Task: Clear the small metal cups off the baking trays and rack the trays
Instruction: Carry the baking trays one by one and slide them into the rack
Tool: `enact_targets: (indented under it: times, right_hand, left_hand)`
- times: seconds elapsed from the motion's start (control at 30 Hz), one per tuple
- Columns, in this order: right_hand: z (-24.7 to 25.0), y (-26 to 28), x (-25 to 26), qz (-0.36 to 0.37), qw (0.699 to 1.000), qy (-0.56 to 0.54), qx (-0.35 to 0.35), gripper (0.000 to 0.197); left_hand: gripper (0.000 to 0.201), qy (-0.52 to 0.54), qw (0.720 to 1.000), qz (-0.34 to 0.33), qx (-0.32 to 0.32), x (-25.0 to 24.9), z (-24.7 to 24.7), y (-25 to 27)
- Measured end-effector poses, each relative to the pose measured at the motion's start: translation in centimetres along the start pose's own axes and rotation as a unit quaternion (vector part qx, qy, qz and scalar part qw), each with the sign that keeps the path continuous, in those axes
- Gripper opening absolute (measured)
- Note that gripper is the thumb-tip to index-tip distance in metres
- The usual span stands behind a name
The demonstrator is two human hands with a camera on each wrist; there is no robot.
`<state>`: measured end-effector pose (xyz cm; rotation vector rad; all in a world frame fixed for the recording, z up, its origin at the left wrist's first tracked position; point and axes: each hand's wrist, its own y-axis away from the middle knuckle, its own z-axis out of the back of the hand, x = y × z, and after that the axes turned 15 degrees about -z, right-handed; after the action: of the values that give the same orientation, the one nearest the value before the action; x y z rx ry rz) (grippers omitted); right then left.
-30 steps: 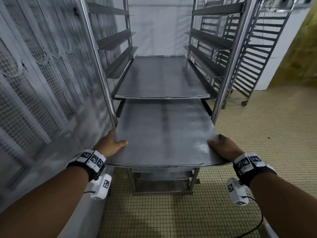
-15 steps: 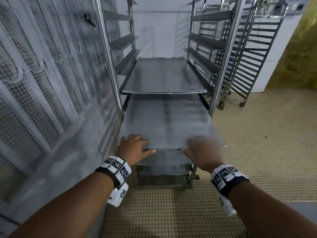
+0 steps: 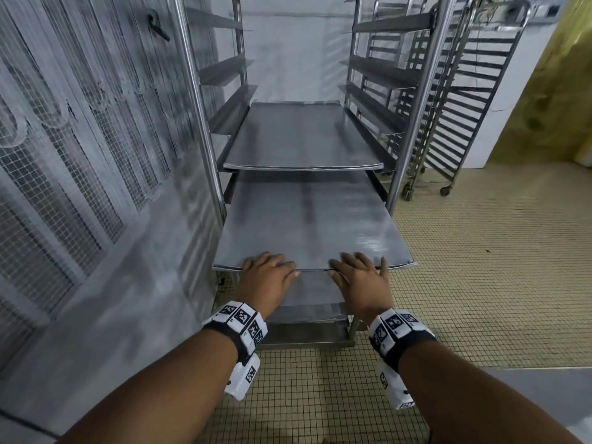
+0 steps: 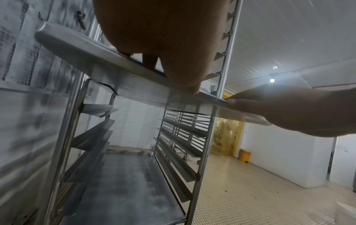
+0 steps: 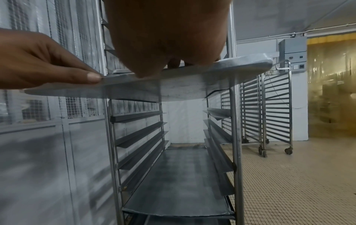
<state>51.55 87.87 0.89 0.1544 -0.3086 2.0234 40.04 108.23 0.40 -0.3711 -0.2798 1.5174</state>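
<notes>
A bare metal baking tray (image 3: 304, 225) sits partly slid into the steel rack (image 3: 198, 123), with its near end sticking out. My left hand (image 3: 266, 274) and right hand (image 3: 358, 277) rest side by side on its near edge, fingers lying flat on top. From below, the left wrist view has my left hand (image 4: 163, 38) with its thumb against the tray's edge (image 4: 134, 73). In the right wrist view my right hand (image 5: 165, 33) lies on the tray (image 5: 183, 85) the same way. No small metal cups are in view.
One tray (image 3: 301, 136) sits one level higher in the rack and another tray (image 3: 307, 302) lies lower down. A wire-mesh wall (image 3: 80, 139) runs close along the left. More wheeled racks (image 3: 464, 100) stand at the back right on the tiled floor (image 3: 480, 267).
The tray has slid further into the rack. My hands left its near corners and moved inward to the middle of the near edge, fingers now flat on top.
</notes>
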Motion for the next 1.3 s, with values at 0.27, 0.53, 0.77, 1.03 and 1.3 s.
enact_targets:
  times: [0.27, 0.53, 0.77, 1.03, 1.3]
  right_hand:
    - [-1.2, -3.3, 0.2, 0.0, 1.0, -0.025, -0.008, 0.045]
    - [-2.1, -8.4, 0.1, 0.012, 0.999, -0.027, -0.012, 0.044]
    - [-3.0, -14.9, 0.3, 0.032, 0.999, -0.035, -0.008, 0.043]
    - [-3.8, -21.5, 0.9, 0.033, 0.999, -0.042, 0.011, 0.044]
    - [-4.5, -25.2, 0.9, 0.041, 0.998, -0.053, 0.014, 0.043]
  left_hand:
    - [0.031, -0.019, 0.999, 0.02, -0.019, 1.7, -1.8, -2.2]
    - [0.041, -0.032, 0.998, 0.007, -0.057, 4.4, -3.7, -5.8]
    - [0.042, -0.013, 0.997, 0.015, -0.073, 8.0, -5.8, -10.6]
    - [0.05, 0.016, 0.998, 0.047, -0.048, 11.8, -7.5, -15.3]
    - [0.043, 0.005, 0.997, 0.049, -0.054, 13.9, -8.9, -18.0]
